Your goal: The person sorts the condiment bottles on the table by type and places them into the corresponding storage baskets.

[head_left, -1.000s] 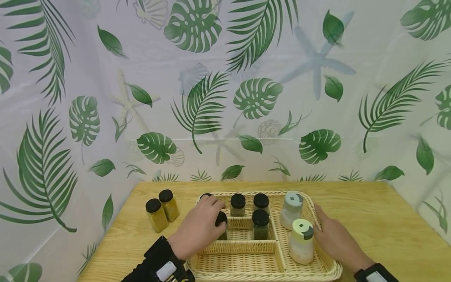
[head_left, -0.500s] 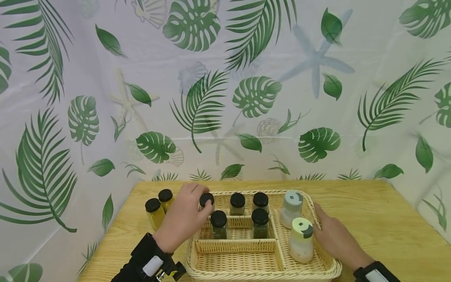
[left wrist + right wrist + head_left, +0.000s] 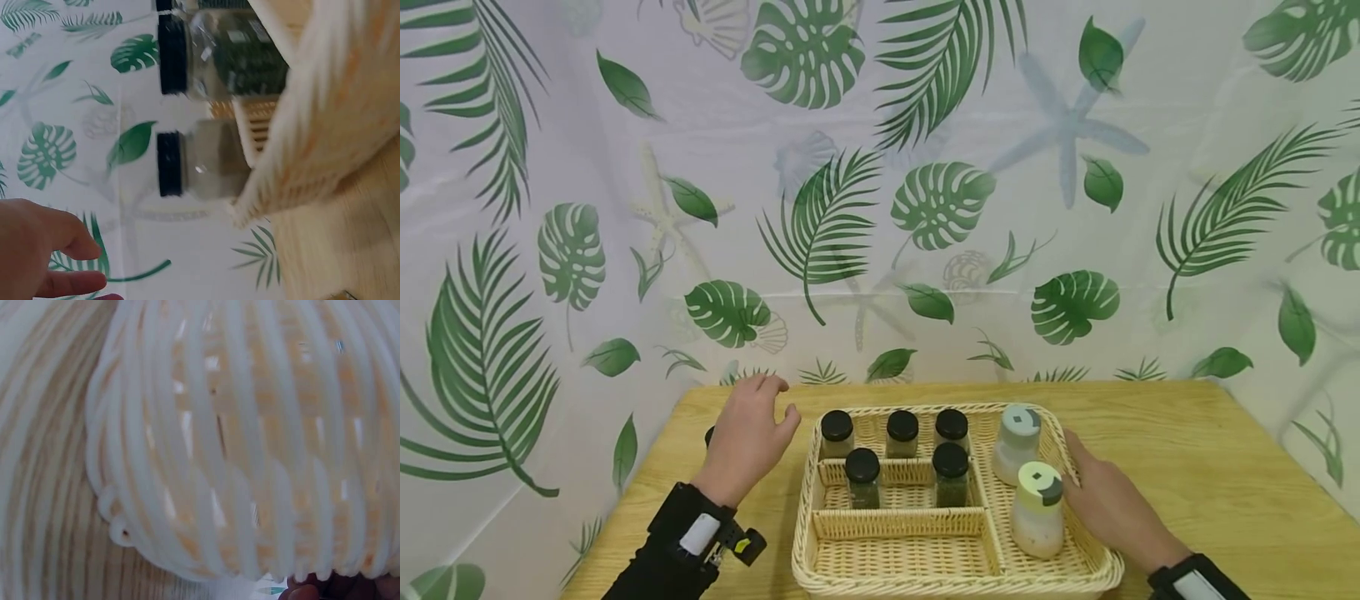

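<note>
My left hand (image 3: 748, 442) hovers left of the wicker basket (image 3: 898, 525), its fingers loosely bent with nothing between them. A black lid (image 3: 709, 435) peeks out behind it; the rest of that jar is hidden. Its thumb and fingers also show in the left wrist view, apart from a black-lidded jar (image 3: 212, 162). On the right, my right hand (image 3: 1112, 504) grips the basket's side rim. Fingers (image 3: 303, 592) show at the woven edge in the right wrist view. Black-lidded spice jars (image 3: 862, 479) stand upright in the basket's back and middle compartments.
The right compartment holds a shaker with a grey-blue lid (image 3: 1018, 442) and one with a yellow-green lid (image 3: 1037, 508). The front left compartment shows its woven floor. Behind the wooden table (image 3: 1210, 467) hangs a leaf-print cloth (image 3: 880, 250).
My left hand has let go of a jar in the basket's back left and moved left, now covering the two yellow jars on the table. The right hand stays on the rim.
</note>
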